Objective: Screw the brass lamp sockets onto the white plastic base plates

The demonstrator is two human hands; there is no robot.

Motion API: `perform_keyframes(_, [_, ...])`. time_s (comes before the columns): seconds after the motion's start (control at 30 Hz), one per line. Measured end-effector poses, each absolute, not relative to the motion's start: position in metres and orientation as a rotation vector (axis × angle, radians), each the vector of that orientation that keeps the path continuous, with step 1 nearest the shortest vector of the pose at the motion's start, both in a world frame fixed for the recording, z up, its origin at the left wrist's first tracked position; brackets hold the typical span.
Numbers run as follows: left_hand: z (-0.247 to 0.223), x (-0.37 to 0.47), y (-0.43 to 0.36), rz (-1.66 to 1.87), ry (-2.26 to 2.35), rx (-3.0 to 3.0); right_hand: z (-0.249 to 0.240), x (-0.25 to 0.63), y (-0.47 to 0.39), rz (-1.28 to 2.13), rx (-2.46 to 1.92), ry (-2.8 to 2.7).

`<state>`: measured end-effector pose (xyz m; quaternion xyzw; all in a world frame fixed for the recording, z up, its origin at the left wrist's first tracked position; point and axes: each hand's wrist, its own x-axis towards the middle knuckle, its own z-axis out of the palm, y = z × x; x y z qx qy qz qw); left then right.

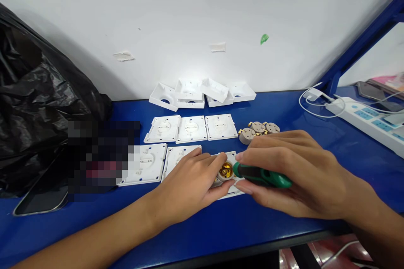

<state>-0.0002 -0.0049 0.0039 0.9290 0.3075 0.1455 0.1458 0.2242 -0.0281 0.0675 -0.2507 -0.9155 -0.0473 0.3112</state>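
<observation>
Green-and-black screwdriver handle (pixel 263 176) sits in the fingers of the right hand (pixel 299 174); those of the left hand (pixel 189 180) clasp the gold-lined socket (pixel 226 171), presumably to steady it.

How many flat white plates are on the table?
6: back left plate, back middle plate, back right plate; front left plate, front middle plate, front right plate. Others may be hidden.

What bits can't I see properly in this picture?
In the head view:
Green tool: its tip is lost at the socket.
Front right plate: mostly hidden by the left hand, right hand and socket.
Front left plate: its left part is blurred out.
Power strip: cut off by the right edge.
</observation>
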Motion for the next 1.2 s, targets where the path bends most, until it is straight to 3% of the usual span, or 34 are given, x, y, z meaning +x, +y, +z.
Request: perform_keyframes(1.2, [0.0044,-0.0009,-0.0048,0.398,0.895,2.625,0.0669,0.2256,-0.0284,-0.066,-0.644,-2.432])
